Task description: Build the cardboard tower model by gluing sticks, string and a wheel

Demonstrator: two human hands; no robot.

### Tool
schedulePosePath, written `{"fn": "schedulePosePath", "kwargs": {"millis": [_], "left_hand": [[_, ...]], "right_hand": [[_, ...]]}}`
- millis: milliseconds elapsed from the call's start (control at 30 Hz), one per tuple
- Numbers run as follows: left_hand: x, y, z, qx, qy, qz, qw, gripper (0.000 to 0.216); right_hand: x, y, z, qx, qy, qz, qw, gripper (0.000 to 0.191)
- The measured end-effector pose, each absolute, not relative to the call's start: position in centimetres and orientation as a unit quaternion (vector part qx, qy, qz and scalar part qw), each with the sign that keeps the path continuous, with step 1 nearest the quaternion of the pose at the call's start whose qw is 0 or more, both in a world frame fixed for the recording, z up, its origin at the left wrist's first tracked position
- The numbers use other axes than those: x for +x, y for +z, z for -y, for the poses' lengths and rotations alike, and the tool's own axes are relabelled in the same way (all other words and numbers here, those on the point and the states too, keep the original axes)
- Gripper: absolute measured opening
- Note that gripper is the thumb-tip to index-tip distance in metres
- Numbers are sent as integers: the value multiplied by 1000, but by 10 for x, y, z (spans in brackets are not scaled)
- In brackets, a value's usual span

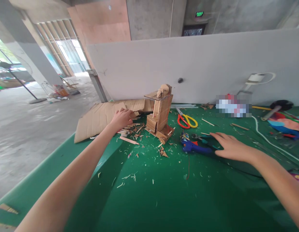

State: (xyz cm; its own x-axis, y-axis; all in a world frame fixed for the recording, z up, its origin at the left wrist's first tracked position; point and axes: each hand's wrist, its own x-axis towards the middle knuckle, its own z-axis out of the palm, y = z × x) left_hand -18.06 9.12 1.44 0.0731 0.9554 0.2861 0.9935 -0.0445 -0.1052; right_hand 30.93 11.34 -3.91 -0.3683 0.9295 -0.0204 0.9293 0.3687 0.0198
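My left hand (122,118) reaches over a pile of small wooden sticks (125,131) and cardboard scraps, fingers bent and slightly apart; I see nothing clearly held in it. My right hand (230,146) is spread low over the table beside a blue glue gun (196,148) and small pliers (200,138) with dark green handles. Its fingers are stretched out, and whether they touch the pliers' handles I cannot tell. Between the hands stands an upright cardboard model (161,111) on a cardboard base, with a flat top piece and rounded parts on it.
Scissors (187,120) with red and yellow handles lie behind the glue gun. Large cardboard sheets (98,119) rest at the table's left edge. Shavings litter the green table (149,199). A white cable (263,138) runs along the right, and a pale partition (193,64) stands behind.
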Motion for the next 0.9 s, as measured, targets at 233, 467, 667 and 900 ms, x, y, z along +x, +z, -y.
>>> {"fn": "schedulePosePath", "kwargs": {"millis": [233,467,667,900], "left_hand": [[-171,43,-58,-747,-122,639,141,41],[-141,97,-20,-731,-199,616,216,38],[-112,109,9,-740,-214,578,269,32],[-81,83,47,-826,-198,458,262,31]], "right_hand": [[291,-22,-119,523,-42,-851,-25,69],[184,5,-171,578,-85,-811,-24,43],[151,-5,-201,649,-64,-758,-22,41],[181,5,-185,694,-28,-711,-111,50]]}}
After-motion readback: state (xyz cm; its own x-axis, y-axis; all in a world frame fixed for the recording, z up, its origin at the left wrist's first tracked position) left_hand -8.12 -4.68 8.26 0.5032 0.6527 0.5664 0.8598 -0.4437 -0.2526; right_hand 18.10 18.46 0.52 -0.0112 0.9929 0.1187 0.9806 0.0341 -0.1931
